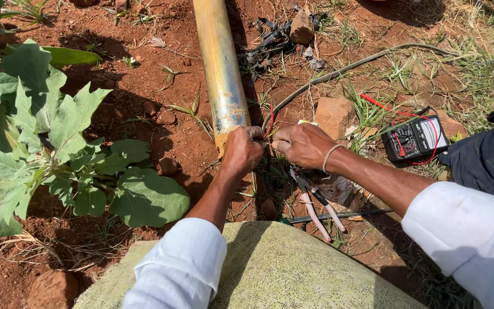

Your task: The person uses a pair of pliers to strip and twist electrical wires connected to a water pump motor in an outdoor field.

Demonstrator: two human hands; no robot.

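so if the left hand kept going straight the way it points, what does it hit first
Probably the lower end of the metal pipe: the left hand points up along it, fingers on the red wire, though depth is unclear.

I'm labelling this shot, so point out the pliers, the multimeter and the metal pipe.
pliers (315,209): head view, on a pale handle.
multimeter (415,139): head view, on its dark face.
metal pipe (219,63): head view, mid-shaft.

Harsh, bright sunlight casts hard dark shadows across the red soil (144,131), and the picture is sharp throughout.
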